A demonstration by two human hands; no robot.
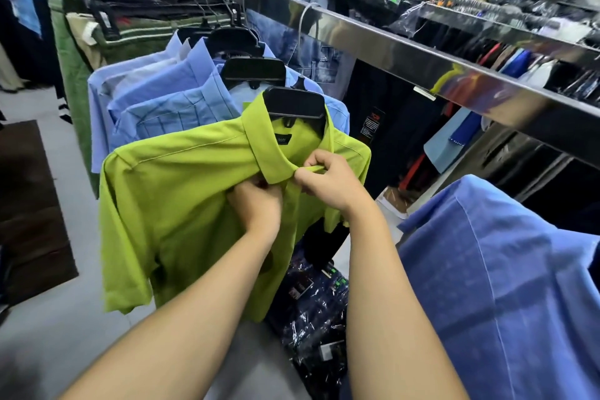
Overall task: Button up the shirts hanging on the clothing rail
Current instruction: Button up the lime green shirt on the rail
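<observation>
The long metal rail (422, 52) runs across the shop. A row of pale blue shirts (162, 101) hangs from it on the far side, and another blue shirt (503, 269) sits close on the near side. Between them hangs the green shirt (181, 211), the one being worked on. It is on a black hanger (295, 104), turned so its front faces the person, with one short sleeve drooping at the lower left. The cloth is smooth and bright, with a neat seam across the shoulder and a small dark label inside the neck. The collar (272, 156) stands folded over, its two ends drawn nearly together. The step in hand looks like the very top button, at the throat. The left hand (256, 201) is curled round the front edge just under the collar. The right hand (328, 182) pinches the narrow end of the collar band between thumb and fingers, pulling it across toward the left. The button and its hole are hidden behind the knuckles, so I cannot tell whether it is through yet. The next move, I would judge, calls for keeping both edges taut and pushing the button through. After that the hands would go down the front, where I can make out no buttons from here. Plastic-wrapped packs (315, 312) lie below the shirt.
</observation>
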